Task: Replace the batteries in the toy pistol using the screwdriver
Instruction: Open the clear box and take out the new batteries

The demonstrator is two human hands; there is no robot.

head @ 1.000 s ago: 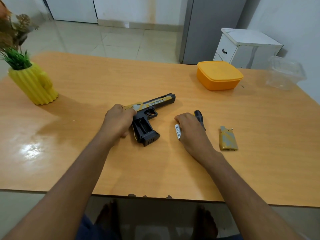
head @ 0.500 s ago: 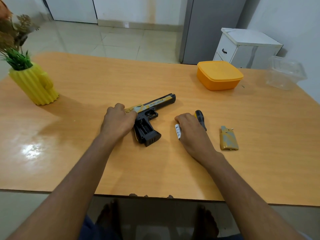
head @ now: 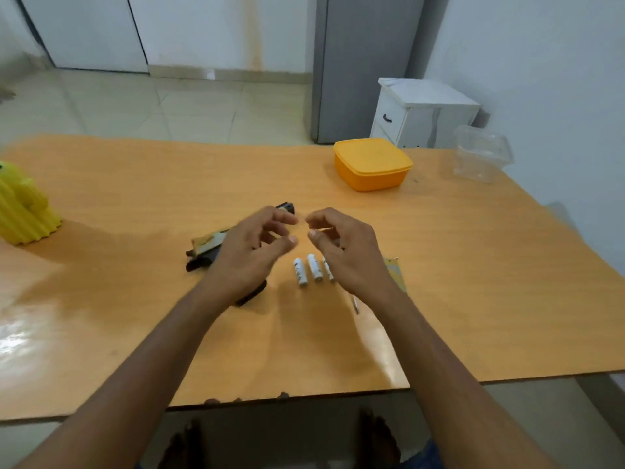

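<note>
Both hands have lifted off the surface since the earlier frames. The left hand (head: 252, 252) has released the toy pistol (head: 216, 243), and the right hand (head: 341, 247) no longer covers a battery and the screwdriver. Each grip is now loosely curled, with fingertips facing one another at the centre and nothing held between them. The view has also swung, so the pistol lies partly hidden under the left hand, its muzzle toward 1 o'clock and its butt toward 7 o'clock.

Just beside the right hand, at 6 o'clock from the fingertips, three white batteries (head: 314, 268) lie side by side on the surface (head: 473, 282), the rightmost partly covered by the hand. A yellow-patterned cover (head: 394, 270) shows at 3 o'clock of that wrist. The screwdriver's handle is hidden; a thin pale tip at 5 o'clock may belong to it.

Judged stage: cells are out or staged for loading, and the compartment is still uncovered.

Dark print marks the batteries, but it is too small to read. No brand is legible on the pistol.

Farther out stand an orange lidded box (head: 372, 164) at 1 o'clock, a clear container (head: 482, 159) at 2 o'clock, and a yellow ribbed pot (head: 23, 211) at 9 o'clock.
</note>
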